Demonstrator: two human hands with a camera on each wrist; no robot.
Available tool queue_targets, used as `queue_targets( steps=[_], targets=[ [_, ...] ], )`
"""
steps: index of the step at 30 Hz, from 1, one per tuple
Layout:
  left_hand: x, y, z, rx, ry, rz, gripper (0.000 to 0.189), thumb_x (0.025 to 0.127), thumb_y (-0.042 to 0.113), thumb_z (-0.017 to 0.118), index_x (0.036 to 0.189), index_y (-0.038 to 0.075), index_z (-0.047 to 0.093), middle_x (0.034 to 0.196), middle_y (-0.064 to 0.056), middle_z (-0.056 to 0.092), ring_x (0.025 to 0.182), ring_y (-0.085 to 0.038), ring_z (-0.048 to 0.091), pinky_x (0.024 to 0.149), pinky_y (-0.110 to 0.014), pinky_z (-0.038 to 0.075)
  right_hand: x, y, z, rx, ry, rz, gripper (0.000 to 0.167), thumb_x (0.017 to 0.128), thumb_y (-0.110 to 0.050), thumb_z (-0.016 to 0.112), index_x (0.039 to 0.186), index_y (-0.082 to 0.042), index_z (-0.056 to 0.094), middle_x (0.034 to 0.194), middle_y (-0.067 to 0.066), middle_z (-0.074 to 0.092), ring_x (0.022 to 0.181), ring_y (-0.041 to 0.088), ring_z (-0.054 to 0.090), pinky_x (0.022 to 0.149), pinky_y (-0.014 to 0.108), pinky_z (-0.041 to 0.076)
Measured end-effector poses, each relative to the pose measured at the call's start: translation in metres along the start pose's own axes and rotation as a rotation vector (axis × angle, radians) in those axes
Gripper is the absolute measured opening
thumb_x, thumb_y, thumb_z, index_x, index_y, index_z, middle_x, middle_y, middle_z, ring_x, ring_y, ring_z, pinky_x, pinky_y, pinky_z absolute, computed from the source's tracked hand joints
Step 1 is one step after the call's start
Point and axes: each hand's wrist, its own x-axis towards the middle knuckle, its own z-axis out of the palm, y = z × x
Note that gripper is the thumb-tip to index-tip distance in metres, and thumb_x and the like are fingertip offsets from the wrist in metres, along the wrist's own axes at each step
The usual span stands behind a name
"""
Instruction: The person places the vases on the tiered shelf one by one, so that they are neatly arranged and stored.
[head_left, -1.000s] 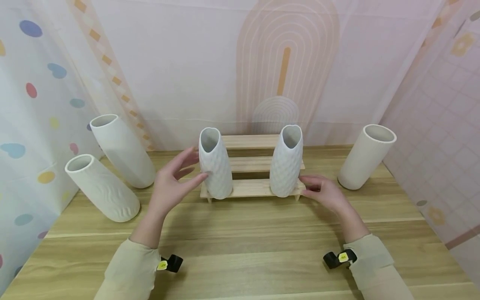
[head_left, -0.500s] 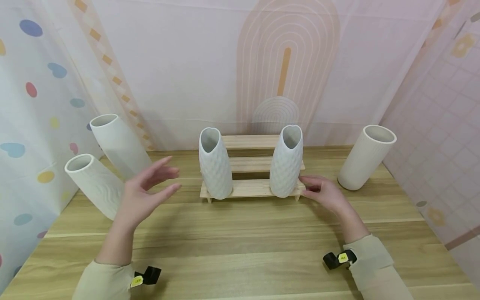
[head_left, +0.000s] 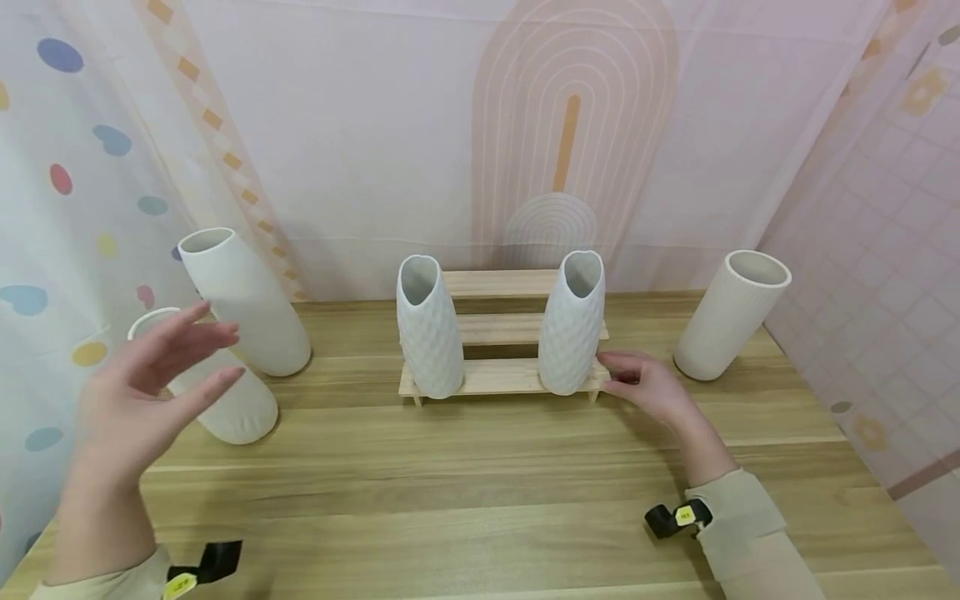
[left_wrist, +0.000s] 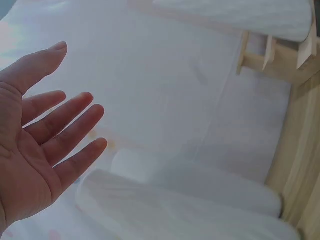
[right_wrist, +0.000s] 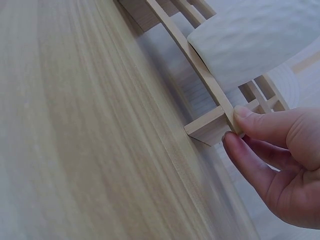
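Observation:
A tiered wooden rack (head_left: 501, 377) stands at the middle back of the table. On its lowest step sit two white vases with a diamond texture, a left one (head_left: 432, 342) and a right one (head_left: 570, 337). My right hand (head_left: 647, 385) pinches the right end of that step between thumb and fingers, as the right wrist view shows (right_wrist: 280, 160). My left hand (head_left: 146, 396), fingers spread and holding nothing, is raised at the left. In the head view it overlaps a white wavy-textured vase (head_left: 243, 412); a taller smooth white vase (head_left: 258, 312) stands behind that one.
A ribbed white cylindrical vase (head_left: 723, 329) stands on the table (head_left: 480, 500) at the right. Patterned curtains (head_left: 337, 125) hang behind the table and along both sides.
My left hand has moved away from the left textured vase, travelling left and toward me to the wavy vase. My right hand keeps its place on the rack.

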Motion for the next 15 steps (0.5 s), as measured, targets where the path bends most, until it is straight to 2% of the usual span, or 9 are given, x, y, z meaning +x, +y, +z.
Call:
queue_targets(
  steps=[3,6,8,11,14,15],
  targets=[
    [0.000,0.006,-0.013,-0.028,0.032,0.008,0.062,0.077,-0.006,0.081,0.129,-0.022,0.050,0.113,-0.015,0.070,0.107,-0.018,0.065,0.096,-0.020,0.047,0.000,0.000,0.000,0.002,0.002,0.001,0.043,0.092,-0.003,0.069,0.131,0.009,0.057,0.136,0.028,0.054,0.115,0.042,0.057,0.097,0.052,0.048],
    [0.000,0.010,-0.026,-0.049,0.082,-0.014,0.063,0.075,-0.010,0.080,0.129,-0.022,0.049,0.114,-0.016,0.070,0.112,-0.020,0.064,0.100,-0.021,0.044,0.000,0.000,0.000,-0.002,0.005,0.003,0.043,0.092,-0.004,0.069,0.131,0.009,0.057,0.135,0.028,0.054,0.115,0.042,0.057,0.097,0.052,0.048],
    [-0.002,0.011,-0.034,-0.028,0.115,-0.034,0.062,0.075,-0.013,0.079,0.130,-0.021,0.049,0.115,-0.015,0.070,0.115,-0.020,0.062,0.103,-0.022,0.042,-0.001,0.001,0.000,-0.005,0.007,0.006,0.043,0.092,-0.004,0.069,0.132,0.009,0.058,0.136,0.028,0.054,0.116,0.042,0.057,0.097,0.052,0.048],
    [-0.005,0.010,-0.044,0.102,0.166,-0.078,0.059,0.078,-0.015,0.075,0.133,-0.016,0.051,0.119,-0.009,0.069,0.117,-0.017,0.059,0.103,-0.019,0.041,-0.001,0.001,0.000,-0.008,0.007,0.006,0.043,0.092,-0.005,0.069,0.132,0.008,0.058,0.136,0.027,0.054,0.116,0.041,0.057,0.097,0.052,0.048],
    [-0.008,0.009,-0.051,0.335,0.224,-0.181,0.061,0.079,-0.022,0.067,0.136,-0.008,0.053,0.124,-0.001,0.066,0.117,-0.013,0.057,0.100,-0.015,0.040,-0.001,0.000,0.000,-0.005,0.005,0.004,0.043,0.092,-0.005,0.069,0.132,0.008,0.057,0.136,0.028,0.053,0.115,0.042,0.057,0.096,0.052,0.048],
    [-0.009,0.008,-0.053,0.386,0.244,-0.221,0.063,0.078,-0.025,0.065,0.137,-0.006,0.053,0.125,0.000,0.065,0.118,-0.012,0.056,0.100,-0.015,0.040,0.000,0.000,0.000,-0.005,0.004,0.002,0.043,0.092,-0.005,0.069,0.132,0.008,0.057,0.136,0.028,0.053,0.115,0.042,0.057,0.096,0.052,0.048]
  ],
)
